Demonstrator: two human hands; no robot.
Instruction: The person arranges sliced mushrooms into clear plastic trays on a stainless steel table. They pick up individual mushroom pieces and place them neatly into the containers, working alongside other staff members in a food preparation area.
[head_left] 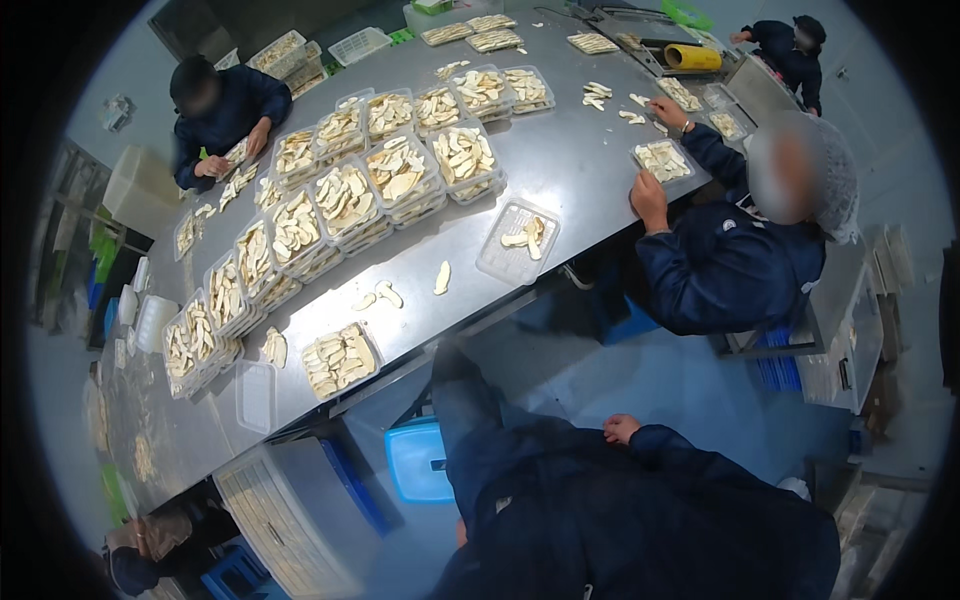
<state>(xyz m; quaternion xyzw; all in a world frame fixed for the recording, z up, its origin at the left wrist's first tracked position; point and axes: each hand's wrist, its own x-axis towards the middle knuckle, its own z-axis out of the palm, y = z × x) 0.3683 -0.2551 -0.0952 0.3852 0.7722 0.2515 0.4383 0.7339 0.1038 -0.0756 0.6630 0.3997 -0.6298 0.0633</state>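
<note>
My right hand [621, 429] hangs over the blue floor beside my dark jacket, its fingers curled in with nothing visible in them. Only a sliver of my left hand [461, 532] shows at the left edge of my jacket; its fingers are hidden. Neither hand touches the metal table [420, 300]. Nearest on the table are a clear tray of sliced mushrooms [341, 360], a tray holding a few slices [515, 243] and some loose mushroom slices [388, 293]. Stacked clear trays full of slices [345, 200] stand behind them.
A blue plastic stool [420, 460] stands by my leg under the table's edge. On the right, a co-worker in a hairnet [740, 250] handles a mushroom tray [662, 160]. Another person [225, 115] works across the table. An empty tray [256, 395] lies at the near left.
</note>
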